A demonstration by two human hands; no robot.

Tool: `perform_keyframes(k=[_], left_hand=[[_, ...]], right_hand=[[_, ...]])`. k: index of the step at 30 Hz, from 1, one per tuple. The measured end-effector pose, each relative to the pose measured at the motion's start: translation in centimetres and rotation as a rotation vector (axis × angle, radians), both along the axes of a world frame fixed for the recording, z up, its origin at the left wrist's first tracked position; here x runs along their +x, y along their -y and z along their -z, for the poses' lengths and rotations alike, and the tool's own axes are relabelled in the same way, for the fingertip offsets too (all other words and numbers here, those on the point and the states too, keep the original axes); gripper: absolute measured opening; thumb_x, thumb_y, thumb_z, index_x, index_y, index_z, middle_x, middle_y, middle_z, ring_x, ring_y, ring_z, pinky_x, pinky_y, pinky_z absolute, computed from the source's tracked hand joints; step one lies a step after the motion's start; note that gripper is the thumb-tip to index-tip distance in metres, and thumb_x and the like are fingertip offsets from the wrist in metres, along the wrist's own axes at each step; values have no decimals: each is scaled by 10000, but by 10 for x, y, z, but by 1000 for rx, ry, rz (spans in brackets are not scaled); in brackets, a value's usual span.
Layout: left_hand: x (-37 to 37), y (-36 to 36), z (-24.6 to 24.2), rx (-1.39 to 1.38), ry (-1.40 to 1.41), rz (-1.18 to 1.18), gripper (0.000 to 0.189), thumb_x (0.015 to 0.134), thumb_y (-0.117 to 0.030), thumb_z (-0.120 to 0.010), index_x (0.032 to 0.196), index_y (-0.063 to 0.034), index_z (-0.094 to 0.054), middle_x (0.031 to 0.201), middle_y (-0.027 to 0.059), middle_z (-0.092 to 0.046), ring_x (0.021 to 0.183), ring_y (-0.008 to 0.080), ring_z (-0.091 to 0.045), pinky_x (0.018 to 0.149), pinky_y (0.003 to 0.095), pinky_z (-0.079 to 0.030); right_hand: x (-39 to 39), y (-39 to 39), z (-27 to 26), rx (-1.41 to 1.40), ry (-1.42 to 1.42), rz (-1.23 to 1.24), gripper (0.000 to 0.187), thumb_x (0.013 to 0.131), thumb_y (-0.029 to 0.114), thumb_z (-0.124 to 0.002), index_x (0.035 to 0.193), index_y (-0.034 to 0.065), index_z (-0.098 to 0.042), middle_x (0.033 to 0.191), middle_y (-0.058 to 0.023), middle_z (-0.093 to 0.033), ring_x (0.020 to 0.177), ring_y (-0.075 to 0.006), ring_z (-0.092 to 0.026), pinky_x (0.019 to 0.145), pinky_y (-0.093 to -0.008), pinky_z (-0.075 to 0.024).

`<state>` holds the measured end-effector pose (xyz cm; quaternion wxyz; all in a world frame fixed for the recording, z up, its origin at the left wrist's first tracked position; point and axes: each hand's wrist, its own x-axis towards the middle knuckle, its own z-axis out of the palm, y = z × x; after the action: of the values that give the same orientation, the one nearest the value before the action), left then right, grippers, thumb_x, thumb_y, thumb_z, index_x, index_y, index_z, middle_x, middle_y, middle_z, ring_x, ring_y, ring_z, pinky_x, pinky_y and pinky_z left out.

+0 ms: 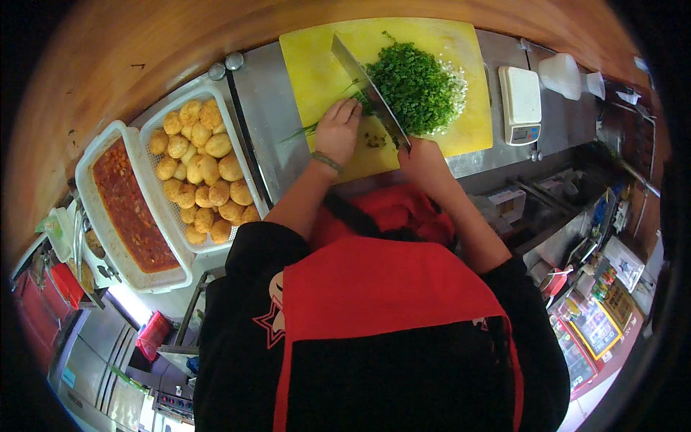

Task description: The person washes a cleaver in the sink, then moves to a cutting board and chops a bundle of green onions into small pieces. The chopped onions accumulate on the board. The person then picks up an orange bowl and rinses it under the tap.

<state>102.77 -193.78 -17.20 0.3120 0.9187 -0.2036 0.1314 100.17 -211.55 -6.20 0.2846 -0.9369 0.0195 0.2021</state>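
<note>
A yellow cutting board (464, 124) lies on the steel counter before me. My right hand (425, 162) grips the handle of a large knife (372, 92), whose blade slants up and left across the board. To the blade's left, my left hand (339, 129) presses on a small bunch of green onions (307, 129), fingers bent close to the blade; some stalks stick out past the hand. A big heap of chopped green onions (410, 86), with white pieces along its right side, rests against the blade's other side. Small dark bits (375, 140) lie between my hands.
On the left stand a white perforated basket (243, 178) of round golden-brown food pieces and a white tub (116, 259) of red sauce. A digital kitchen scale (523, 97) sits right of the board, with a stack of white containers (560, 75) beyond it. A wooden surface (178, 32) borders the counter's far side.
</note>
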Motion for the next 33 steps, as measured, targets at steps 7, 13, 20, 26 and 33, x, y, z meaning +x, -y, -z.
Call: perform_keyframes(k=[7, 13, 20, 26, 33], left_hand=[[-1, 0, 3, -41, -15, 4, 358, 712, -20, -572, 1063, 3, -639, 1137, 129, -611, 1089, 300, -558, 946, 376, -461], [0, -1, -1, 42, 26, 4, 338, 752, -74, -625, 1083, -10, -634, 1142, 128, -611, 1103, 310, -551, 954, 373, -455], [8, -10, -27, -81, -2, -104, 290, 794, -138, -661, 1073, -64, -633, 1067, 116, -619, 1006, 304, -574, 874, 391, -476], [63, -18, -14, -184, -212, -268, 183, 792, -96, -663, 968, -51, -640, 926, 151, -624, 834, 339, -606, 740, 411, -496], [78, -24, 2, 13, -216, -154, 118, 773, -112, -673, 861, -50, -625, 860, 134, -603, 826, 338, -588, 741, 421, -488]], right_hand=[[7, -4, 14, -107, -187, -15, 249, 842, 187, -537, 868, -49, -611, 753, -310, -604, 767, -466, -604, 682, -511, -493], [31, -16, 33, -27, -184, 84, 264, 832, 192, -550, 826, -60, -628, 721, -294, -609, 744, -454, -619, 684, -499, -508], [12, 4, 2, 78, -24, 25, 242, 830, 191, -555, 825, -36, -639, 690, -270, -601, 671, -441, -605, 645, -493, -493], [8, 4, -2, 100, -103, 157, 282, 834, 220, -551, 814, -52, -623, 681, -281, -592, 685, -454, -600, 642, -490, -486], [-5, 9, -1, 97, -107, 179, 280, 843, 238, -556, 857, -36, -613, 656, -247, -574, 641, -389, -582, 607, -457, -465]])
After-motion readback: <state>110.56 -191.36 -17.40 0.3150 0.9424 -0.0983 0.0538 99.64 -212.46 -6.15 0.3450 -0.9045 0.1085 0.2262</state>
